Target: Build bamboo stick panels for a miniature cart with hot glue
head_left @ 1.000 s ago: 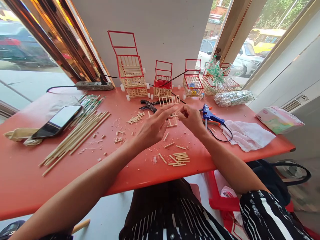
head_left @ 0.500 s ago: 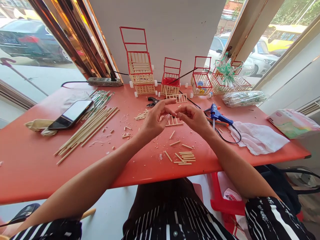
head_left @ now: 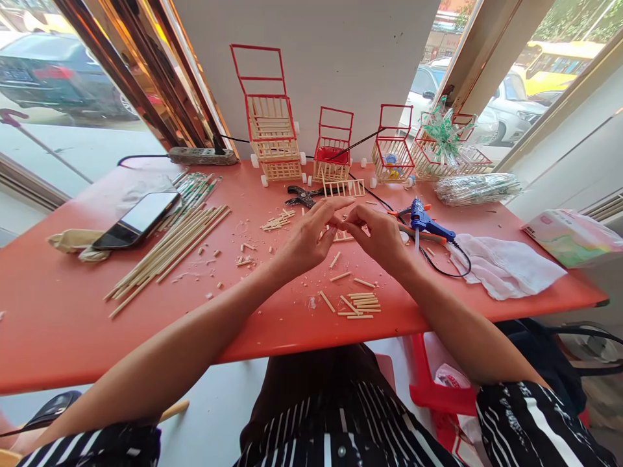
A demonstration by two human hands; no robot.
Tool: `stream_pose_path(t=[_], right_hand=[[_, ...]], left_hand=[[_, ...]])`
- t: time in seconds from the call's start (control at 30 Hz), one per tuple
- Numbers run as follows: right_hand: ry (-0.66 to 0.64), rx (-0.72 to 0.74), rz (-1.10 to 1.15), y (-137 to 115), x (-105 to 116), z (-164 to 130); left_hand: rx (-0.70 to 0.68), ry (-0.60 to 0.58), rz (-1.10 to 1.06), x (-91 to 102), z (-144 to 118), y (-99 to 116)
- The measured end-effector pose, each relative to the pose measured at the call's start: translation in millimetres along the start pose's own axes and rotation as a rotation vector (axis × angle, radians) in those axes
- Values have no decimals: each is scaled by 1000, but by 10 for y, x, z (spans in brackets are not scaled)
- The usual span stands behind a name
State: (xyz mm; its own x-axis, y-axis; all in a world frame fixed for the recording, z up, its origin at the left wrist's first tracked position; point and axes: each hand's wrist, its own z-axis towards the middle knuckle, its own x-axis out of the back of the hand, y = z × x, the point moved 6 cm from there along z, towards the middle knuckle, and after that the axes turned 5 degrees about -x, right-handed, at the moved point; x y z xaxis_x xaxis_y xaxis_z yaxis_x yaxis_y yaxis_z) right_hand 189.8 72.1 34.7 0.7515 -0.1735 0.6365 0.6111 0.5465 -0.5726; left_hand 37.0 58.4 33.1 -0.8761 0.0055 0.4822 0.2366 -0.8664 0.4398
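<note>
Meeting fingertip to fingertip, both hands (head_left: 343, 235) pinch a small stick piece (head_left: 341, 226).

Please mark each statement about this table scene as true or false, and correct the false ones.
1. The blue glue gun lies on the table to the right of both hands. True.
2. The left hand is gripping the phone. False: the phone lies untouched by the long sticks, far from it.
3. The fingertips of the left hand and the right hand meet above the table. True.
4. The white cloth covers the glue gun. False: it lies beside it.
</note>
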Motion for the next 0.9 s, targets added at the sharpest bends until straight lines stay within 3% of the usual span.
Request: stream_pose_path(t=[0.3,0.4,0.5,0.67,0.77,0.83,0.9], right_hand=[[-48,-97,-40,97,28,66],[-173,-122,91,99,-29,61],[-283,-169,205,74,-90,21],[-329,-162,397,-28,-77,8],[-271,-110,542,-87,15,57],[-204,-109,562,-69,92,91],[-147,-119,533,-13,160,117]], left_hand=[[57,88,0,89,44,70],[76,98,11,124,75,79],[100,77,-116,120,109,44],[370,62,-397,109,100,-163],[488,-41,-409,109,75,-213],[460,-222,-335,94,70,-136],[348,-484,-272,42,42,36]])
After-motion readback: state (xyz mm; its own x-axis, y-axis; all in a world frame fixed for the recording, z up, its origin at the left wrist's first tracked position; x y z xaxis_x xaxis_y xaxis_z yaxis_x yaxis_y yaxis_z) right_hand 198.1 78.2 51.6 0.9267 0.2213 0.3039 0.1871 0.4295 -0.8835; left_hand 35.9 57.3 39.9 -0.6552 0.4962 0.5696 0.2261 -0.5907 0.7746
